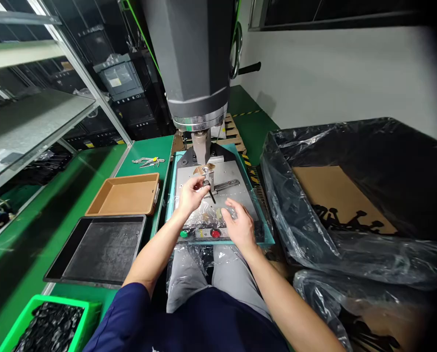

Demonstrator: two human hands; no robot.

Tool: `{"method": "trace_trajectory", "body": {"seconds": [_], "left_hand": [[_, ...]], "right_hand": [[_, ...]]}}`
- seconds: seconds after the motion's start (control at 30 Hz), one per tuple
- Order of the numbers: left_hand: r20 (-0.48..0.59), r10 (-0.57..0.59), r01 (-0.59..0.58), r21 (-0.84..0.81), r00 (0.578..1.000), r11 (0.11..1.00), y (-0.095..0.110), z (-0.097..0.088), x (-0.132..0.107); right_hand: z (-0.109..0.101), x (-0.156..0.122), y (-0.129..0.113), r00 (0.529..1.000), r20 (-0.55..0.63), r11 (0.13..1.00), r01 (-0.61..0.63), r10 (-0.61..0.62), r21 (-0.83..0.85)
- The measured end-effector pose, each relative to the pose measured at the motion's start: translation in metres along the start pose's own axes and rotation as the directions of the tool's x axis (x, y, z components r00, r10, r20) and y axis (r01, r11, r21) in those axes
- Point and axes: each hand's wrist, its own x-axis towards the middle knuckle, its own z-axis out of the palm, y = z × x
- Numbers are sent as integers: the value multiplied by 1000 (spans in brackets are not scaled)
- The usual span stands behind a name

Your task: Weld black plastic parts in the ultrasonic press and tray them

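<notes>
My left hand [192, 195] pinches a black part with a slim stem [212, 196] between thumb and fingers. It is just in front of the metal fixture [209, 177], under the machine's grey tool head [202, 148]. Whether the part touches the fixture I cannot tell. My right hand [241, 227] hovers over the front right of the metal work plate [236, 171], fingers apart and nothing in them. Near it, clear plastic film covers the front panel, which has a green button [183, 234] and a red button [215, 233].
On the green bench at left are pliers [149, 161], a brown tray [121, 193], a black tray [101, 252] and a green bin [89, 313] full of small black pieces. At right, a plastic-lined box [299, 234] holds several black stemmed parts [350, 222] on cardboard.
</notes>
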Motion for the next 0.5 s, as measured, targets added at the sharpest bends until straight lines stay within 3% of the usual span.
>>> {"method": "trace_trajectory", "body": {"seconds": [0.1, 0.2, 0.37, 0.5], "left_hand": [[-15, 80, -76, 149, 997, 986, -9, 1, 27], [-22, 106, -100, 192, 994, 976, -18, 3, 43], [-28, 22, -19, 97, 999, 995, -27, 10, 61], [-21, 39, -36, 124, 999, 992, -29, 10, 72]], "right_hand": [[-12, -16, 28, 983, 120, 986, -149, 140, 70], [-22, -35, 51, 947, 217, 958, -265, 238, 108], [-30, -57, 69, 916, 239, 923, -360, 322, 133], [-30, -66, 77, 902, 264, 904, -392, 342, 172]]}}
